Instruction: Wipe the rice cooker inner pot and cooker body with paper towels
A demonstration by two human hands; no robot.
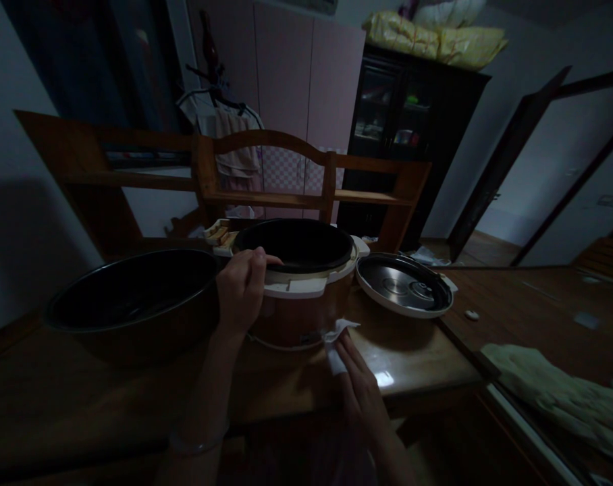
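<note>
An electric cooker with a brownish body, pale rim and dark, open inside stands on a wooden desk. My left hand is closed at the cooker's front-left rim, a finger reaching over the edge. With my right hand I press a white tissue against the lower front of the body, near a small label. A wide black inner pot sits to the left. On the right lies the round lid, its metal underside facing up.
A wooden shelf rail runs behind the cooker. Past the desk's right edge are a small white object and a pale green cloth. A dark cabinet, pink wardrobe and doorway stand farther back.
</note>
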